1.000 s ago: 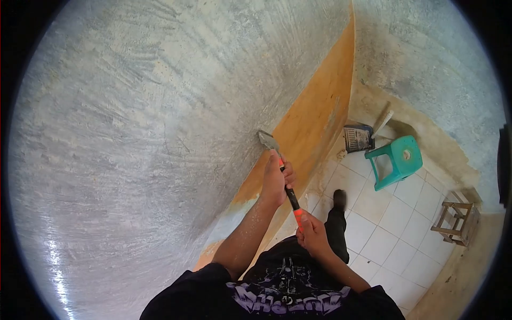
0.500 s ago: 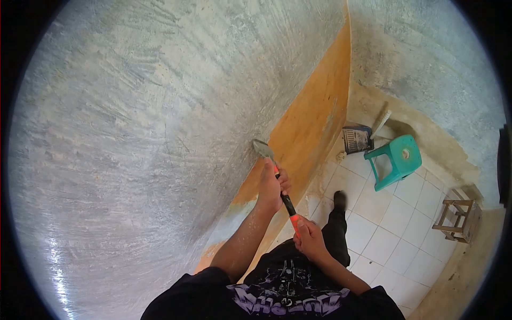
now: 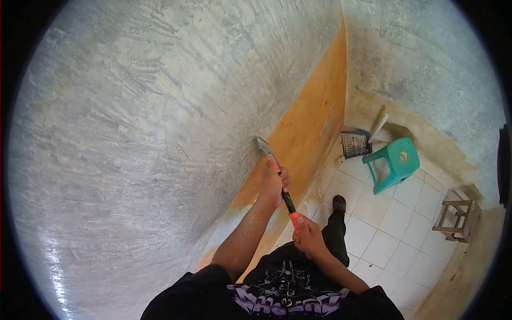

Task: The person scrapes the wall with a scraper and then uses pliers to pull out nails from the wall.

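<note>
Both my hands are wrapped around one long-handled scraper (image 3: pixel 288 202), black with orange-red sections. My left hand (image 3: pixel 272 181) grips it high up, just below the metal blade. Lower down, near my body, my right hand (image 3: pixel 310 238) closes on the orange-red handle end. The blade's edge lies against the rough grey wall (image 3: pixel 176 133), right beside the border of the orange painted band (image 3: pixel 304 120). Pale dust specks cover my left forearm.
On the white tiled floor (image 3: pixel 382 248) stands a green plastic stool (image 3: pixel 396 160). A black dustpan (image 3: pixel 356 144) lies by the corner, and a small wooden stool (image 3: pixel 456 220) is at the right wall. My shoe (image 3: pixel 339 203) is on the tiles.
The scraper blade has turned slightly and now shows narrower, still at the edge of the orange band. Both hands keep their grip, and the view has shifted a little.
</note>
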The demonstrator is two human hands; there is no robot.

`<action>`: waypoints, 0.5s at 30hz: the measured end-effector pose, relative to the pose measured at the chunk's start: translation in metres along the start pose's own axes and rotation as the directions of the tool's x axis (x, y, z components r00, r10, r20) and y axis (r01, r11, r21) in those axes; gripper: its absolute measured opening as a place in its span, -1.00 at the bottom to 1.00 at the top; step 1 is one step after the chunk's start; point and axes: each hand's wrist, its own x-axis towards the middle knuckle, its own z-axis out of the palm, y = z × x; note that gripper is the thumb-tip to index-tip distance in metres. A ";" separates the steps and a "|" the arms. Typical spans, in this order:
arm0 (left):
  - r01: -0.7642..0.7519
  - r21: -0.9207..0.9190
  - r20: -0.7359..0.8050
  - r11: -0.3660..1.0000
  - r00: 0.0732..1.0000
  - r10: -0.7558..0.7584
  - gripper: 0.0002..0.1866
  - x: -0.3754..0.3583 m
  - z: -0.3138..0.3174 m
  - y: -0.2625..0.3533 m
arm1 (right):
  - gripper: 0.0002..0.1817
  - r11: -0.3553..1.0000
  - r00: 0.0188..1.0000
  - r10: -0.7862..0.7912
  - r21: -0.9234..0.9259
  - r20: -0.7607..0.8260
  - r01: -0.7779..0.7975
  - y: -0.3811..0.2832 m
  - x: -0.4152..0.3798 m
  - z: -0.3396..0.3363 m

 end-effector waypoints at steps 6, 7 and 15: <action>-0.029 -0.007 -0.036 1.000 0.999 0.029 -0.55 0.005 0.006 -0.001 | -0.50 0.998 0.999 -0.039 -0.046 0.000 0.039 0.004 0.007 -0.007; -0.031 0.000 -0.037 1.000 0.999 0.030 -0.56 0.001 0.003 -0.002 | -0.50 0.999 1.000 -0.027 -0.036 0.005 0.027 0.006 0.004 -0.005; -0.027 0.034 -0.046 0.999 0.999 0.029 -0.55 0.015 0.016 0.000 | -0.57 0.999 0.999 -0.034 0.004 -0.014 0.035 -0.004 0.014 -0.010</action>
